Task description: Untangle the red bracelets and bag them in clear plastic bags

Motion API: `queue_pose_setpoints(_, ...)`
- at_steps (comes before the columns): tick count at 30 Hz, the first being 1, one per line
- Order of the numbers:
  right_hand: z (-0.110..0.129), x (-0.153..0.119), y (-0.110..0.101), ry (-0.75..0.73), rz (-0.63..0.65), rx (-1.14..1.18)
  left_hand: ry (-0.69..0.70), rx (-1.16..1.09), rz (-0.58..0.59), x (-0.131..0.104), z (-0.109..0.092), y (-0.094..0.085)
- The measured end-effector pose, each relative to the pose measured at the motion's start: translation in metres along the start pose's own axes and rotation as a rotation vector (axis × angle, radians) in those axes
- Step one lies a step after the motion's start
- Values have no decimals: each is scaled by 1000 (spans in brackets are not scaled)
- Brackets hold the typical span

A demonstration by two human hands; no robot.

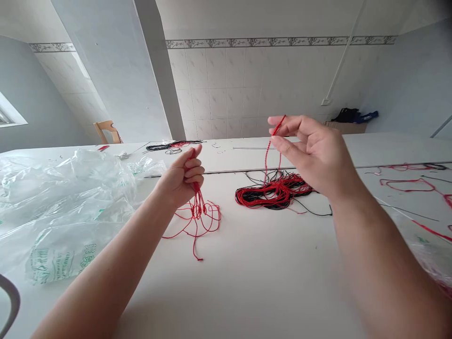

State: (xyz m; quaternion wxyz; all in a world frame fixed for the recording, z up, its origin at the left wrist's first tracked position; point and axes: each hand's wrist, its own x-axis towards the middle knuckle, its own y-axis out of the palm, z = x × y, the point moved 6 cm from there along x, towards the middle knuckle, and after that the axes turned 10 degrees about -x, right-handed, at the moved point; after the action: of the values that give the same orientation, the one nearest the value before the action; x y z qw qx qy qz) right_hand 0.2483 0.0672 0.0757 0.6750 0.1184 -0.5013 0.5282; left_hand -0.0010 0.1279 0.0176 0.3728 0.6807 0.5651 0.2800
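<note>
My left hand (185,176) is closed round a bunch of red cords (198,202), whose knotted parts and loose ends hang below the fist toward the white table (247,263). Raised at the right, my right hand (310,146) pinches a thin red cord (267,157) between thumb and fingers. That cord hangs down in a loop over a pile of red and black cords (275,190) lying on the table. The two hands are apart, with the pile lower down between them and partly beneath the right hand.
Clear plastic bags with green print (70,212) cover the table's left side. More black cords (173,145) lie at the back. Loose red cords (406,186) are spread at the right. A wooden chair (106,129) stands behind the table.
</note>
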Motion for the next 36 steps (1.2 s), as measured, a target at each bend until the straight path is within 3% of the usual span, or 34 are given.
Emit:
queue_pose_setpoints(2,16,-3,6,-57,67,68,-39,-3,16,1,8,-1)
queue_pose_setpoints(5,23,-5,18,-24,213,221,-108,-1,55,1,18,0)
queue_pose_setpoints(12,-8,-16,69,356,450,565,-197,114,80,1,41,-3)
queue_pose_setpoints(17,-24,-21,96,487,398,573,-197,215,83,5,49,-7)
queue_pose_setpoints(23,-34,-22,99,475,309,504,-154,290,55,9,49,-14)
queue_pose_setpoints(36,-33,-29,112,428,434,387,-150,295,91,8,54,-13)
